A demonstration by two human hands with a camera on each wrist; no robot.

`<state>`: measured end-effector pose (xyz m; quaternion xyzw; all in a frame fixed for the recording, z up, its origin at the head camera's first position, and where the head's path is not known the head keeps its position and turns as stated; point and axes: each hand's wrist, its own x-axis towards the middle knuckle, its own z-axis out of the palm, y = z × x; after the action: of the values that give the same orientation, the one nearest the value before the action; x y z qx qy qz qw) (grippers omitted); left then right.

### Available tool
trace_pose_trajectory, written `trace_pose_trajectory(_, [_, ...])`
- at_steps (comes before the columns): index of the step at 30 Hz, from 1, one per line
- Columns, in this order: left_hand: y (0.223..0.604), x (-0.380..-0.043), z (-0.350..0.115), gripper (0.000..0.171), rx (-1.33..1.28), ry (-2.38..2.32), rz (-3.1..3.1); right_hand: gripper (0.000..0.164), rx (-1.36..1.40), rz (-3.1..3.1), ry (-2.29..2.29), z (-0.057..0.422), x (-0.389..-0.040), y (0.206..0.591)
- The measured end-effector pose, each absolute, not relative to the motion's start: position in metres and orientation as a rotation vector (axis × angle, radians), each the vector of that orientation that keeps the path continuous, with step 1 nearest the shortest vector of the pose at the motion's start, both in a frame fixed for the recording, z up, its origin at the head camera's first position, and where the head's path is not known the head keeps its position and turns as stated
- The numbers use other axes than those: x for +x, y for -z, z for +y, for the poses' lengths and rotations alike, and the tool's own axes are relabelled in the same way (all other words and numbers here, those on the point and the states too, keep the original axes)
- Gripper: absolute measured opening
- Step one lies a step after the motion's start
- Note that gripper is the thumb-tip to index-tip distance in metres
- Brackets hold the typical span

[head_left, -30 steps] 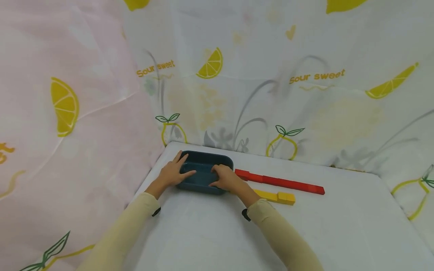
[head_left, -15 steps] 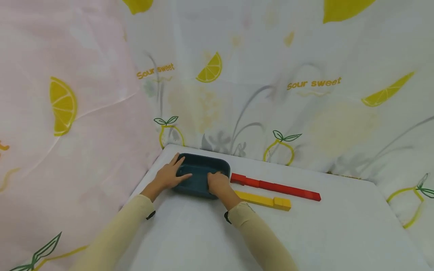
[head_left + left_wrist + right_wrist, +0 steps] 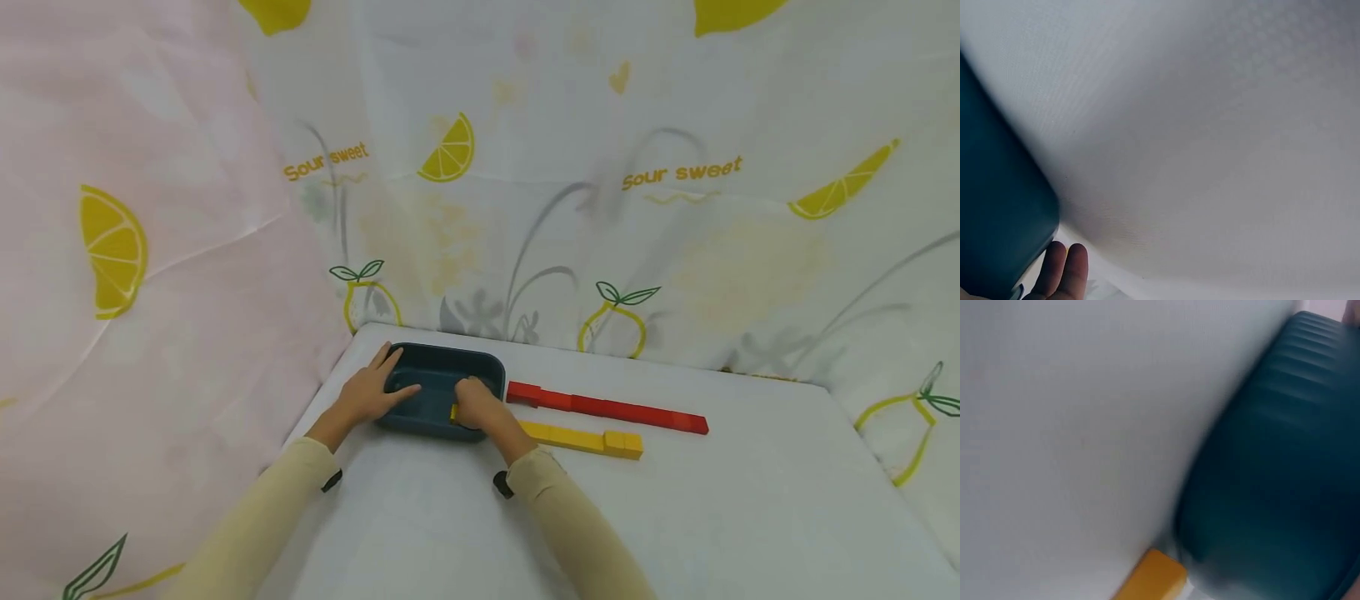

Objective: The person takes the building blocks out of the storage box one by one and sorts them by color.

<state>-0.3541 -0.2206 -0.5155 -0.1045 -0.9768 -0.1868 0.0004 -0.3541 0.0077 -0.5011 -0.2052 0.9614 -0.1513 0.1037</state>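
Observation:
A dark teal rectangular basin [image 3: 435,379] stands near the back left of the white table. My left hand [image 3: 367,393] rests over its left end, fingers spread along the rim and thumb reaching inward. In the left wrist view two straight fingers [image 3: 1063,272] lie at the basin's corner. Inside the right part of the basin, my right hand [image 3: 480,406] pinches a yellow block [image 3: 454,413], mostly hidden by the fingers. To the right lies a row of red blocks [image 3: 607,407]. A row of yellow blocks [image 3: 577,437] lies in front of it, its left end close to the basin.
A patterned cloth with lemons [image 3: 540,250] hangs behind the table [image 3: 675,517], and a pinkish cloth [image 3: 187,333] hangs on the left. The basin stands close to both cloths. The right forearm passes near the left end of the yellow row.
My right hand has gone from reaching at the basin's right side with fingers parted to pinching a yellow block, which now shows at its fingertips. The left hand stays on the rim.

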Motion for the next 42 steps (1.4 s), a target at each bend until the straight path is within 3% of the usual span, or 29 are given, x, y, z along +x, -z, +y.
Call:
trace_pose_trajectory(6, [0.512,-0.352,-0.222,0.095,-0.338,0.578,-3.045,0.028,-0.643,2.851,0.595,0.006,-0.352,0.501])
trace_pose_trajectory(20, [0.520,-0.350,-0.222,0.096,-0.329,0.638,-3.013,0.041,-0.860,2.826,0.752,0.013,-0.348,0.506])
trace_pose_trajectory(42, [0.518,-0.356,-0.222,0.100,-0.328,0.600,-3.069,0.034,-0.791,2.840,0.913,0.016,-0.346,0.502])
